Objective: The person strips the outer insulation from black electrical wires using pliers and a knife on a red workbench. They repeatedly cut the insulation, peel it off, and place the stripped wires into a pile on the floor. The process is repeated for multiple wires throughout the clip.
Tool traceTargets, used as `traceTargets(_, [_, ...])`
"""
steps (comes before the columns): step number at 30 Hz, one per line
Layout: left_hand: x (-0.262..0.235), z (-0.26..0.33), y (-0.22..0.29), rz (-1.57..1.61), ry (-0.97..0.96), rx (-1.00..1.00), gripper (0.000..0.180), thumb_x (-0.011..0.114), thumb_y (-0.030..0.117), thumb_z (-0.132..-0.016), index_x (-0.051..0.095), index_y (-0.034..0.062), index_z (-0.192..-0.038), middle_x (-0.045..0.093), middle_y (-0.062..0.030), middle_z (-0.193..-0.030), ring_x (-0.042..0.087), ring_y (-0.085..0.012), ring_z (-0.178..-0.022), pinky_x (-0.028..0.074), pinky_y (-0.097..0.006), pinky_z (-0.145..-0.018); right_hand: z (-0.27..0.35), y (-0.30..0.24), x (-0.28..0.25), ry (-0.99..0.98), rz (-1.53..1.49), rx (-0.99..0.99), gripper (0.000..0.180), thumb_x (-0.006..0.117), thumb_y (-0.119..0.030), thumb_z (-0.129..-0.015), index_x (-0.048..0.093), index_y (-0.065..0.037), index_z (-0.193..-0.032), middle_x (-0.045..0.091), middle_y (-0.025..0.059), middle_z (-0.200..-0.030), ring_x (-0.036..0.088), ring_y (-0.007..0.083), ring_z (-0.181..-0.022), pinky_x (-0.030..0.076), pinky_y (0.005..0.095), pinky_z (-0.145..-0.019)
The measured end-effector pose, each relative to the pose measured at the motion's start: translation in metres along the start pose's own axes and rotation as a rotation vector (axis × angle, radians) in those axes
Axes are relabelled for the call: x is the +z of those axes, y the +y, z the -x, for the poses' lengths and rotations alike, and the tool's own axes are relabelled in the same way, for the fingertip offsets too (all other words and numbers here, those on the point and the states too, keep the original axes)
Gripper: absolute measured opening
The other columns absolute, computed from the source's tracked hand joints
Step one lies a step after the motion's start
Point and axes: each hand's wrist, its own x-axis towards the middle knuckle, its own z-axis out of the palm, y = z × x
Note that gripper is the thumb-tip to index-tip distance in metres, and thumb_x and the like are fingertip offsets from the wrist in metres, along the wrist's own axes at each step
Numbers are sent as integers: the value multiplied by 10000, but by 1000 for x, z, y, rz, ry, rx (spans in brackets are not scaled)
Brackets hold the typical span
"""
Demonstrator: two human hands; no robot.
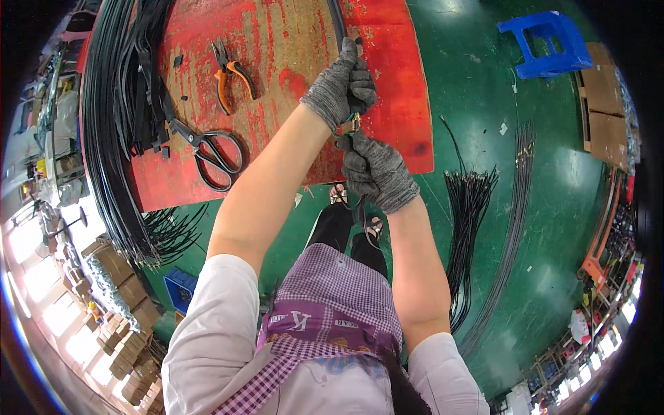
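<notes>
Both my hands wear grey knit gloves and are above the table's near right part. My left hand is closed around a thick black cable, which runs off past the far edge of the view. Closer to me, my right hand is closed, fingers curled; a thin dark strand hangs below it. Between the hands shows a small brown and gold piece, too small to name. What lies inside the right fingers is hidden. To the left lie orange-handled pliers and black-handled scissors, both untouched.
Long black cables drape over the left side of the worn red table. More cable bundles lie on the green floor to the right. A blue stool and cardboard boxes stand at far right; a blue crate sits lower left.
</notes>
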Motion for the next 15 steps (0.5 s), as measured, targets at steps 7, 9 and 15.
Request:
traceTargets(7, [11,2,-4,-89,95,80,413,534,496,-678,334,156,-555,229,71,-432,237,-67,-346,244,-205,-314,-28,19,-16,539,1217,-583,271,405,-282,-832,536,-55,-760,420,-22,-487,348,68,-358,271,212,-343])
traceTargets(9, [13,5,-1,-109,76,99,412,525,494,-689,330,159,-550,224,73,-433,230,-63,-348,243,-203,-317,-31,4,-5,459,1018,-487,266,399,-267,-831,538,-57,-744,416,-21,-475,346,67,-358,277,218,-343])
traceTargets(15, [12,15,7,57,-265,-72,414,453,489,-740,306,164,-531,191,78,-433,220,-58,-363,252,-187,-355,-18,-17,26,-250,-198,-105,206,412,-225,-826,483,-36,-870,407,-3,-518,371,71,-391,318,208,-328])
